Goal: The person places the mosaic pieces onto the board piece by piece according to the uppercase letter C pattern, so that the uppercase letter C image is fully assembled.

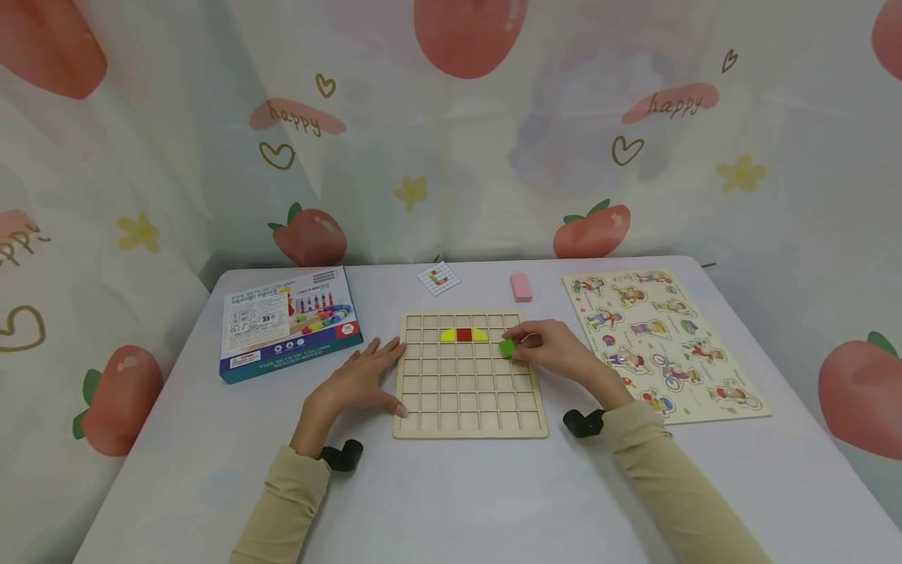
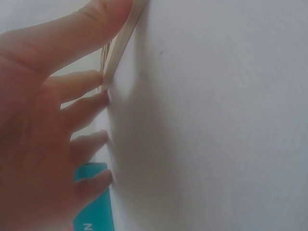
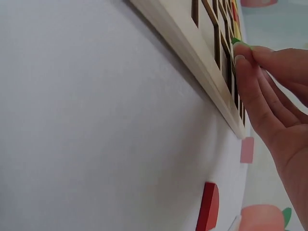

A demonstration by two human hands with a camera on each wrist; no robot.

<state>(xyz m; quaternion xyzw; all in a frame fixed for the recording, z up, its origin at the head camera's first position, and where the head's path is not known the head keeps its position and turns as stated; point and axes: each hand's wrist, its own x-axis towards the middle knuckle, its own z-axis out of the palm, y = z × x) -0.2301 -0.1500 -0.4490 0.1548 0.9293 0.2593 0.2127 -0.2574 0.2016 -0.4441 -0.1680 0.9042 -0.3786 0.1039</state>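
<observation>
A square wooden grid board (image 1: pixel 458 427) lies on the white table. In its upper rows sit a red square block (image 1: pixel 463 335) and two yellow curved pieces (image 1: pixel 448 336), one on either side of it. My right hand (image 1: pixel 553 352) pinches a small green block (image 1: pixel 506 348) between thumb and fingers, over the board's right columns. In the right wrist view, only a sliver of that block shows past the fingertips. My left hand (image 1: pixel 359 380) is spread at the board's left edge, thumb on the lower left rim and fingertips along the side.
A boxed set (image 1: pixel 289 321) lies at the left. Behind the board are a small pattern card (image 1: pixel 438 278) and a pink block (image 1: pixel 521 287). At the right, a picture puzzle board (image 1: pixel 676 345) lies partly under my right forearm. A red piece (image 3: pixel 208 207) shows in the right wrist view.
</observation>
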